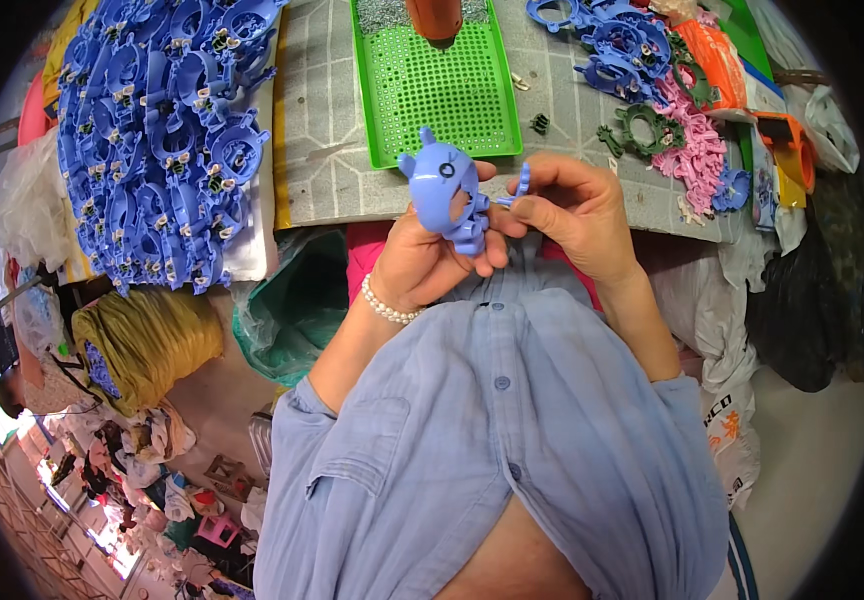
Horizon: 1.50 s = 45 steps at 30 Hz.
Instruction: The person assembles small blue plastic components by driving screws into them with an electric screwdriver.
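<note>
A blue plastic figure shell (436,184) with two ear-like points and a round opening rests in my left hand (422,255), whose fingers curl round it from below. My right hand (577,212) pinches a small blue plastic piece (523,182) between thumb and fingers, right beside the shell's open side. Whether the piece touches the shell I cannot tell. Both hands are over the table's near edge, just in front of a green perforated tray (374,130). An orange-brown tool tip (436,22) hangs above the tray.
Many blue figure parts (167,140) cover the left of the table. More blue parts (627,50), pink pieces (690,140) and dark green pieces (642,130) lie at the right. An orange holder (787,150) stands at the right edge. Below left is a yellow sack (152,335).
</note>
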Tool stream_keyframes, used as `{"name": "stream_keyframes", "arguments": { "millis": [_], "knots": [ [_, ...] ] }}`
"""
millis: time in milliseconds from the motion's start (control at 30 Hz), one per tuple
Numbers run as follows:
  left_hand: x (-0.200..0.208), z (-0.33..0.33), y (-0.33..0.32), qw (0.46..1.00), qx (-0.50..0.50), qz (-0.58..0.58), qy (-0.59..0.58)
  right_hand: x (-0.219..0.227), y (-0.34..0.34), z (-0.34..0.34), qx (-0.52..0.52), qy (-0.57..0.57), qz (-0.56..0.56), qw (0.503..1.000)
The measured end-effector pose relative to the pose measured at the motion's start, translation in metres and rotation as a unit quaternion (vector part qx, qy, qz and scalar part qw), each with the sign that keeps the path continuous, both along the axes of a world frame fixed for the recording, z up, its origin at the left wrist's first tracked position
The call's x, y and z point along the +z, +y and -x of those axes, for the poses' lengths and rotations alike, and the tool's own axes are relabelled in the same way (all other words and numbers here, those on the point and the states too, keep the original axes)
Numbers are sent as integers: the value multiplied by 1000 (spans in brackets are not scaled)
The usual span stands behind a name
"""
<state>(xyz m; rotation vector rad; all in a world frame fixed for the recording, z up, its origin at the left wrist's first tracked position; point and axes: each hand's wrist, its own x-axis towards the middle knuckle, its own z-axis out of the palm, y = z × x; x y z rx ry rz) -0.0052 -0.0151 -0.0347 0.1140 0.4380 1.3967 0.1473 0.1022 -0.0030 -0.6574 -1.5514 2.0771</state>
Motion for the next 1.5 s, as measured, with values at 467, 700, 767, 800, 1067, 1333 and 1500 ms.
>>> {"name": "stream_keyframes", "arguments": {
  "millis": [467, 700, 767, 800, 1067, 1333, 1500],
  "knots": [
    [1, 2, -5, 994, 45, 49, 89, -27, 66, -4, -195, -304, -593, 719],
    [16, -1, 0, 989, 50, 65, 126, -36, 71, 44, -143, -299, -639, 694],
    [20, -1, 4, 988, 45, 63, 136, -51, 82, 50, -139, -324, -651, 672],
    [22, -1, 4, 986, 42, 64, 146, -54, 82, 54, -133, -347, -662, 651],
    [25, -1, 3, 976, 86, 50, 195, -14, 59, 33, -179, -211, -348, 896],
    [22, -5, 8, 970, 95, 25, 222, 37, 17, 9, -24, -67, -223, 972],
    [19, -9, 8, 964, 129, 10, 231, 34, -7, 23, -83, -79, -47, 992]
  ]
}}
